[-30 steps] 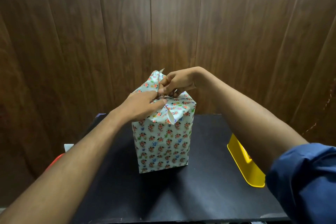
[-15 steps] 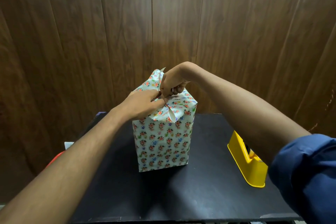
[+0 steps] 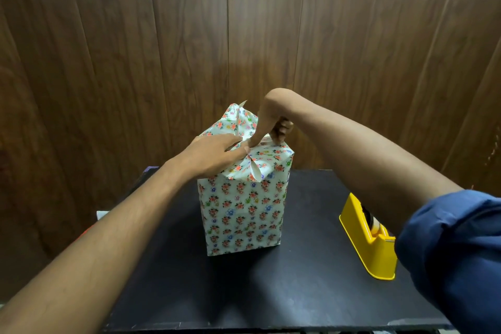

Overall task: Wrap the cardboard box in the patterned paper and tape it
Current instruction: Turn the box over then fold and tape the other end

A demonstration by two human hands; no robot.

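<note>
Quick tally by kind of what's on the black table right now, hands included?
Wrapped boxes: 1, the box in patterned paper, standing upright
Tape dispensers: 1, yellow tape dispenser, to the box's right
Hands: 2, left hand and right hand, both on the folded paper at the box's top
Total: 4

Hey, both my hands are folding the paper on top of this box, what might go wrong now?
1. Both the left hand and right hand pin the folds on the paper; reaching for the tape dispenser may let the flaps spring open.
2. One flap already curls up loose and could crease or tear.
3. The box stands tall and narrow, so sideways pressure might tip it.
</note>
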